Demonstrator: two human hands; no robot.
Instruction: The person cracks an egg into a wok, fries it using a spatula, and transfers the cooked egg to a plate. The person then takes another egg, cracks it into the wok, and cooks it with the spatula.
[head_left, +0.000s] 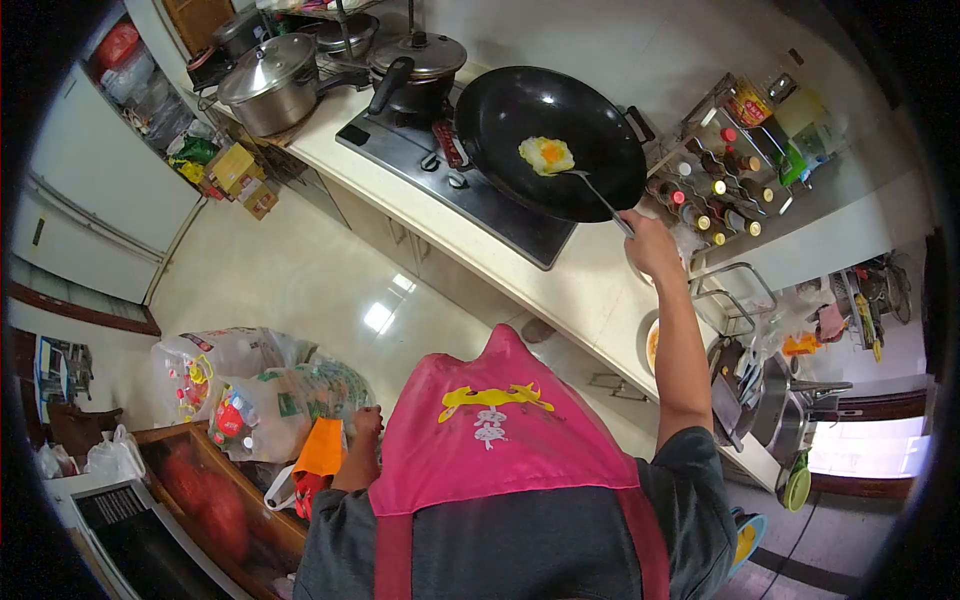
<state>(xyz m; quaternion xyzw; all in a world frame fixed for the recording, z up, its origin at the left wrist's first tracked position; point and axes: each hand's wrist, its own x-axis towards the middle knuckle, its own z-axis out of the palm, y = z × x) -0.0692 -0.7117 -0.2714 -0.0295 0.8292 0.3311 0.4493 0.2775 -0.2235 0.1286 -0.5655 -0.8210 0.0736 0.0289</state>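
Right hand: here we are with our right hand (pixel 652 243) clamped around the end of the spatula (pixel 600 197), fist just outside the wok's rim; gripping that far back lets us reach the middle while our fingers sit clear of the pan.
Spatula: it slants down into the wok, its tip at the edge of the egg, low enough, we judge, to get under or nudge it.
Egg: there it lies, white around an orange-yellow yolk, on the inner surface of the wok (pixel 590 100), at the spatula's tip.
Wok: wide and dark, it sits over the stove (pixel 520 222) on the side nearer our right arm, which makes for a short reach.
Left hand: down at our side goes the left hand (pixel 368 422), beside the pink apron (pixel 500 420) and well apart from the wok; no object shows in it, but it is small and dim here, so we cannot tell whether it is open or closed.
Pots: a lidded pan (pixel 432 55) shares the stove, and a steel pot (pixel 270 75) stands beyond on the worktop (pixel 560 275).
Bottles: they cluster by the wall (pixel 753 228), near our spatula hand, handy to reach.
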